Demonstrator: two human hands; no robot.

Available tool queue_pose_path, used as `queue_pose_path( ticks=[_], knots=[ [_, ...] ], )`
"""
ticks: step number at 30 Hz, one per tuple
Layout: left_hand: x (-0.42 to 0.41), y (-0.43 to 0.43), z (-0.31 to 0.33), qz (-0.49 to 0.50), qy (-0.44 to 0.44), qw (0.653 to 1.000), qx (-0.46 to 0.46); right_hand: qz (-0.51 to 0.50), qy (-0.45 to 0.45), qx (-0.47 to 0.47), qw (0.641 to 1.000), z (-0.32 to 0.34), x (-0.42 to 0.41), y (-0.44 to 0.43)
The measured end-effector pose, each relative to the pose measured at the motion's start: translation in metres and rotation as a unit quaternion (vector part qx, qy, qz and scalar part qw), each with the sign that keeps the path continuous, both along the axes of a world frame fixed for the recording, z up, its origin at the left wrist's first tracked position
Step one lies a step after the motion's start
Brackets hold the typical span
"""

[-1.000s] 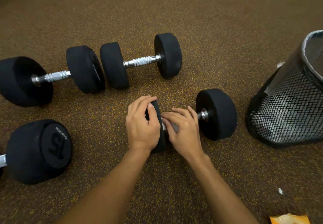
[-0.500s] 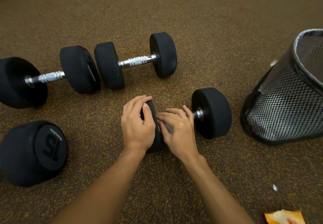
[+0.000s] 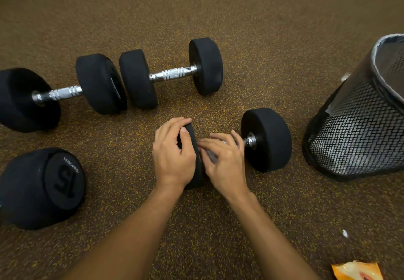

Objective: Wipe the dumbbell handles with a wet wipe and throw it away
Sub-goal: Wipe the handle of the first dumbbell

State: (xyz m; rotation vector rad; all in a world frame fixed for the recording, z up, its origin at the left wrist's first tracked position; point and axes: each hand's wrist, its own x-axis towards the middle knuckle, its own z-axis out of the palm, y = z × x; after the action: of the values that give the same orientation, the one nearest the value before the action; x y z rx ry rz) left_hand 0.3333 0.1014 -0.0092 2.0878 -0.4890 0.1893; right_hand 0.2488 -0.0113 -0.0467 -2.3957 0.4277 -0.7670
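Note:
A black dumbbell (image 3: 266, 139) lies on the floor in the middle, right in front of me. My left hand (image 3: 172, 155) grips its left weight head from above. My right hand (image 3: 225, 159) is wrapped over the chrome handle, with a greyish wet wipe (image 3: 211, 155) showing under the fingers. Only the handle's right end (image 3: 250, 141) shows. Two more dumbbells with bare chrome handles lie behind, one at the centre (image 3: 170, 74) and one at the left (image 3: 59, 93).
A black mesh waste bin (image 3: 358, 139) with a liner stands at the right, close to the dumbbell's right head. A fourth dumbbell head marked 15 (image 3: 43, 188) lies at the lower left. An orange wipes packet (image 3: 356, 271) sits at the bottom right. The floor is speckled brown rubber.
My right hand has shifted slightly along the handle with the wipe. The left hand has stayed on the weight head. The view has drifted a little.

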Motion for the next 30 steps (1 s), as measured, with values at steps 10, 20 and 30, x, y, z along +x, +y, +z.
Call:
queue_pose_path(
  ticks=[10,20,30],
  knots=[
    [0.0,0.0,0.001,0.001,0.005,1.0,0.003,0.008,-0.011,-0.017,1.0,-0.003,-0.004,-0.002],
    [0.0,0.0,0.0,-0.001,0.005,1.0,-0.001,0.021,-0.016,-0.026,0.999,-0.002,-0.005,-0.003],
    [-0.001,-0.001,0.0,0.004,0.005,1.0,-0.006,-0.003,-0.013,0.011,1.0,-0.006,-0.006,0.001]
  ],
)
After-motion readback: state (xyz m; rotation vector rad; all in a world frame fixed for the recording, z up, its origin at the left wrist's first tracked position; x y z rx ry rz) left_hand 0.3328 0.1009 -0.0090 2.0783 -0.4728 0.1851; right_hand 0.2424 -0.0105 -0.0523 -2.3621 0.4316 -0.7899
